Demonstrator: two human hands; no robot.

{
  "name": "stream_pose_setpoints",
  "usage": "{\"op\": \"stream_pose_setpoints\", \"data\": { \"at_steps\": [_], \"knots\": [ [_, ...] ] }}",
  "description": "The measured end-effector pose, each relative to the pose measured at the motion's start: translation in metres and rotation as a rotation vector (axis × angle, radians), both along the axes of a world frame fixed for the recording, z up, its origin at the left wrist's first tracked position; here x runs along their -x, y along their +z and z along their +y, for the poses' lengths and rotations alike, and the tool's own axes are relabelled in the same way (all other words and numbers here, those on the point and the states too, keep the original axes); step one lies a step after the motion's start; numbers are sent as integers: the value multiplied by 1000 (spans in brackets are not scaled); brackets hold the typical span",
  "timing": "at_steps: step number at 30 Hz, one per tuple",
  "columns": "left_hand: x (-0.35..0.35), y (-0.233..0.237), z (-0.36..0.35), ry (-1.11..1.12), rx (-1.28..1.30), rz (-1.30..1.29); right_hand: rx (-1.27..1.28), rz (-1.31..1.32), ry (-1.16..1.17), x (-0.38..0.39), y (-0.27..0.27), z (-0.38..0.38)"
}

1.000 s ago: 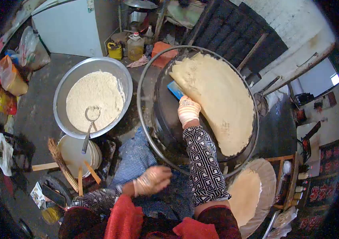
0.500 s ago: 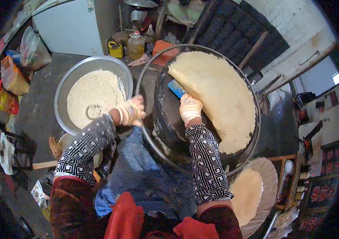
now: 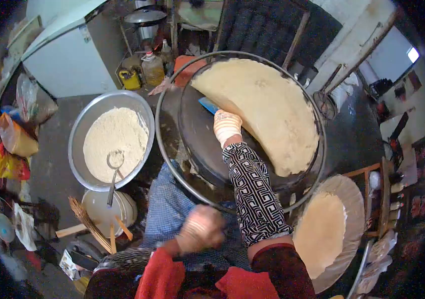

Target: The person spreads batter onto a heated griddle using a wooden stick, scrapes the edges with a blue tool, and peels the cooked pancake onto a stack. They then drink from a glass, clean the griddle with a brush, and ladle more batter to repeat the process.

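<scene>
Batter sheet (image 3: 265,112): a pale, thin layer over the far and right part of the round black griddle (image 3: 197,144); the near-left part is bare.
Right hand (image 3: 226,127): gloved, grasping the near end of a blue scraper (image 3: 206,104) at the sheet's left edge, in much the same place as half a second ago.
Left hand (image 3: 201,229): half a second ago up at the griddle's metal rim (image 3: 164,149), beside the basin; now low over the checked apron (image 3: 170,209). It is blurred, so I cannot tell whether it is clenched or released.
Meaning: the spreading appears to be one-handed work at this moment.
Basin (image 3: 80,129): well left of the griddle, full of pale mix, with a ladle (image 3: 114,167) standing in it.
Finished rounds (image 3: 319,234): stacked on a tray (image 3: 354,209) to the near right.
Writing: none legible; the yellow can (image 3: 131,79), the bottle (image 3: 152,67) and the bright bags (image 3: 10,159) show print too small to read.
</scene>
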State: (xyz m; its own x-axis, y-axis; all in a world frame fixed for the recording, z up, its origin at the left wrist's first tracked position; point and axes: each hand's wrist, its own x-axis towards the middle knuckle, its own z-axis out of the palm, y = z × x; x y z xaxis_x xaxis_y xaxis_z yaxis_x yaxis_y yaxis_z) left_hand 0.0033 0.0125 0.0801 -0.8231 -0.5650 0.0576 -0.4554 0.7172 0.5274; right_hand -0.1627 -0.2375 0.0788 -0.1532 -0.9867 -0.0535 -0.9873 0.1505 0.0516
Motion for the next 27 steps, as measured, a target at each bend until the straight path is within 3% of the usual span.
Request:
{"op": "stream_pose_setpoints", "data": {
  "at_steps": [1,2,3,4,5,7,11,13,15,19,21,22,27],
  "knots": [
    [-27,-11,-23,182,-21,-97,10,-19,-15,0,5,2],
    [-51,-21,-32,407,214,51,38,-5,30,1,6,4],
    [-72,-28,-40,500,136,-145,69,15,77,3,5,5],
    [-92,-67,-40,585,261,-251,74,3,68,4,0,5],
    [-101,-87,-43,602,198,-388,117,15,86,6,-6,3],
    [-108,-111,-48,588,151,-326,158,22,101,8,-15,-1],
    [-105,-118,-51,587,138,-351,248,87,156,17,-43,-20],
    [-106,-122,-52,586,161,-349,233,-62,-65,26,-83,-51],
    [-104,-126,-52,587,163,-361,279,-116,21,14,-28,-13],
    [-105,-134,-50,608,187,-350,155,-135,60,15,-29,-18],
    [-107,-139,-48,608,195,-333,438,361,109,16,-73,-31],
    [-108,-141,-47,599,202,-318,764,1160,-23,28,-133,-50],
    [-109,-148,-44,585,210,-316,571,972,64,58,-164,-86]
  ]
}}
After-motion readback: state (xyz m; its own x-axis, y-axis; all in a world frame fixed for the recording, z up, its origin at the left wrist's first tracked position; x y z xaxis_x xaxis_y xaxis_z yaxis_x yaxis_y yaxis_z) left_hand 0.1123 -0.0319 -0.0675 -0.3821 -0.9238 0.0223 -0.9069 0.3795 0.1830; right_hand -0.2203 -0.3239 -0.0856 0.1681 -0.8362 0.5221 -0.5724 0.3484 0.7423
